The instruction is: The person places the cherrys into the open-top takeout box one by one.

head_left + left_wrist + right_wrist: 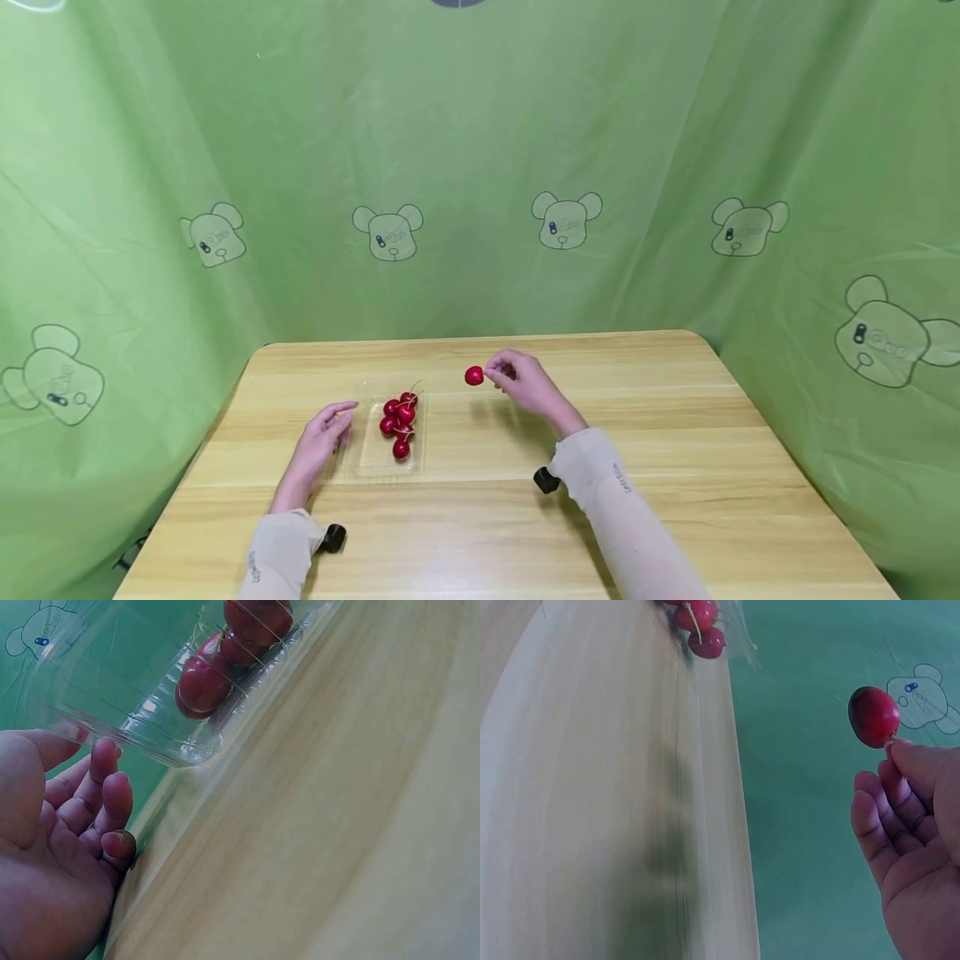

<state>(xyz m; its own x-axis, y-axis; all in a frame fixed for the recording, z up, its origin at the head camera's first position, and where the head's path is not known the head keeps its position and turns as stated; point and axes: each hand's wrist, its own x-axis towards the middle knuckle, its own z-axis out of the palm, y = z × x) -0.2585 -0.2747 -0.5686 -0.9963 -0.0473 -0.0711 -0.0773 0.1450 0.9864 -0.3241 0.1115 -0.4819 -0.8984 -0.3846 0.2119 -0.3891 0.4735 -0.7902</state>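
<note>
In the head view my right hand [522, 383] pinches a single red cherry [474, 376] by its stem, held above the table to the right of a clear plastic tray [367, 467]. The right wrist view shows the same cherry [874, 718] at the tips of the thumb and index finger, the other fingers loosely bent. Several red cherries [401, 425], some with stems, lie in the tray. My left hand [321, 442] is at the tray's left side, fingers relaxed. In the left wrist view its thumb and fingertips are at the tray's rim [135, 742]; whether they touch it I cannot tell.
The tray stands on a light wooden table [480, 533] with rounded far corners. A green curtain [472, 283] printed with bear heads surrounds the table at the back and sides. A black wrist device [547, 479] is on the right forearm, another [333, 538] on the left.
</note>
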